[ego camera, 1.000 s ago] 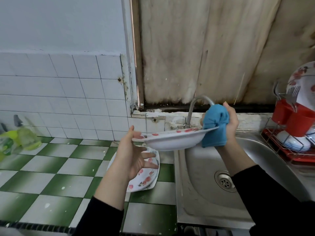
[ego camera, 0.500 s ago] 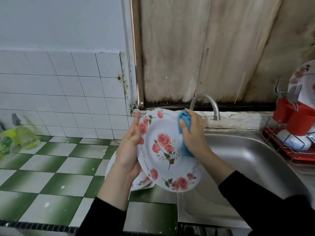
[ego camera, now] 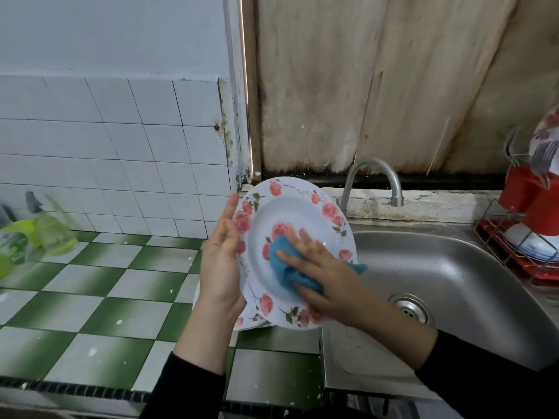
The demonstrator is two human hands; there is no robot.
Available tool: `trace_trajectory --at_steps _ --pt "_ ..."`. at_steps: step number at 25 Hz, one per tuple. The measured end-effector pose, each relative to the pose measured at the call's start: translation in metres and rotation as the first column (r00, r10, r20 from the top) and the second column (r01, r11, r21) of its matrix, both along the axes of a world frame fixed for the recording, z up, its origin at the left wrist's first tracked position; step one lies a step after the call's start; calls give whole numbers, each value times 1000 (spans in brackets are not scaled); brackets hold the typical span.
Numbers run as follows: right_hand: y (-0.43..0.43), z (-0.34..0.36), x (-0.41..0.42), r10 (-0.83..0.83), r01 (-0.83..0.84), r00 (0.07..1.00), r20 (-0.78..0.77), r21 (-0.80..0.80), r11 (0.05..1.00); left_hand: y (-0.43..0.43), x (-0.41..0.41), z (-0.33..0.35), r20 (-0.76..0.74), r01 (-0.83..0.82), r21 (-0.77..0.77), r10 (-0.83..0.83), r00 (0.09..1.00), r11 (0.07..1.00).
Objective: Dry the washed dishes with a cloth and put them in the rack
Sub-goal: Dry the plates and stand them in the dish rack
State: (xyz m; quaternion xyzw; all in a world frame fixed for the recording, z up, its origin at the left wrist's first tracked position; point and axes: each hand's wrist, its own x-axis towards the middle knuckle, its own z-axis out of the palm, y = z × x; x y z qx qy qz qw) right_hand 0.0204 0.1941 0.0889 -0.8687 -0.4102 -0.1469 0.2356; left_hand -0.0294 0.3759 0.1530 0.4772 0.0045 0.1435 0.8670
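Note:
A white plate with pink roses (ego camera: 302, 213) stands almost upright over the counter's edge, its face turned toward me. My left hand (ego camera: 220, 261) supports its left rim with straight fingers. With spread fingers my right hand (ego camera: 323, 279) presses a bunched blue cloth (ego camera: 279, 261) against the plate's centre. Below the held plate, more rose plates (ego camera: 251, 323) lie stacked on the counter, mostly hidden. The red wire rack (ego camera: 496, 237) is at the far right beside the sink.
The steel sink (ego camera: 438, 273) with its faucet (ego camera: 372, 167) lies to the right of the hands. The rack holds a red cutlery holder (ego camera: 526, 198), white dishes (ego camera: 529, 240) and an upright rose plate (ego camera: 547, 128). A green bottle (ego camera: 45, 234) lies on the tiled counter, far left.
The plate went from lying flat to standing upright facing me. My right hand and the cloth moved from the plate's right rim to its centre.

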Motion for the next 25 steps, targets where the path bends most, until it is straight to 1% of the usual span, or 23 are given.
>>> trace_trajectory --at_steps 1,3,4,5,6,7,8,10,11,12,13,14,15,16,17,18,19,20,21,22,23,24,25 --pt "-7 -6 9 -112 110 994 17 69 992 -5 -3 4 26 23 26 -23 999 999" --pt "-10 -5 26 -334 333 942 -38 239 912 -17 -6 9 61 60 114 -67 996 992" --pt "-5 2 31 -395 399 915 -77 311 863 -23 -6 9 68 70 143 -80 994 987" --pt "6 11 32 -396 413 910 -126 378 829 -28 -5 9 64 74 161 -85 994 984" --pt "19 22 29 -335 370 929 -160 433 822 -31 -4 8 59 72 171 -83 995 983" --pt "33 29 21 -239 285 958 -157 456 843 -31 -2 7 51 66 169 -76 996 983" --pt "43 29 10 -134 178 982 -130 432 884 -28 0 6 48 56 154 -64 997 986" --pt "50 15 -10 41 -15 995 -90 270 963 -13 4 1 50 43 76 -47 998 996" --pt "42 5 -14 67 -60 997 -42 152 987 -5 5 0 55 37 35 -38 998 999" --pt "30 -4 -11 30 -33 997 67 45 998 2 5 -2 58 23 8 -23 998 1000" --pt "16 -11 -3 -50 55 981 185 -19 998 7 5 -5 56 5 -3 -5 998 1000" --pt "5 -15 7 -164 175 957 238 -26 984 9 4 -7 52 -7 0 7 999 1000" --pt "-2 -13 18 -290 293 935 206 17 956 9 2 -8 53 -10 17 9 999 1000" --pt "-5 -5 28 -395 386 910 129 88 918 6 2 -9 57 -5 43 2 998 999" --pt "-3 4 36 -463 447 885 57 179 877 3 2 -11 59 10 71 -14 998 997" --pt "7 15 37 -488 474 872 -19 274 837 -2 4 -11 65 30 105 -37 997 994" --pt "23 27 33 -454 461 884 -110 366 808 -7 5 -9 64 42 145 -52 997 988" --pt "39 36 24 -357 402 916 -185 430 809 -11 8 -8 61 44 178 -56 997 983" --pt "53 38 10 -231 303 950 -212 434 848 -13 9 -6 45 34 180 -43 998 983" --pt "63 33 -7 -100 176 972 -212 381 908 -12 10 -3 26 22 132 -26 999 991" --pt "66 24 -21 6 53 979 -205 281 958 -7 9 0 13 13 54 -14 1000 998" --pt "59 13 -27 48 -22 984 -174 148 989 0 9 1 12 2 -1 -2 1000 1000" --pt "45 5 -22 7 -5 995 -100 29 1000 7 7 2 11 -26 -15 26 1000 1000"
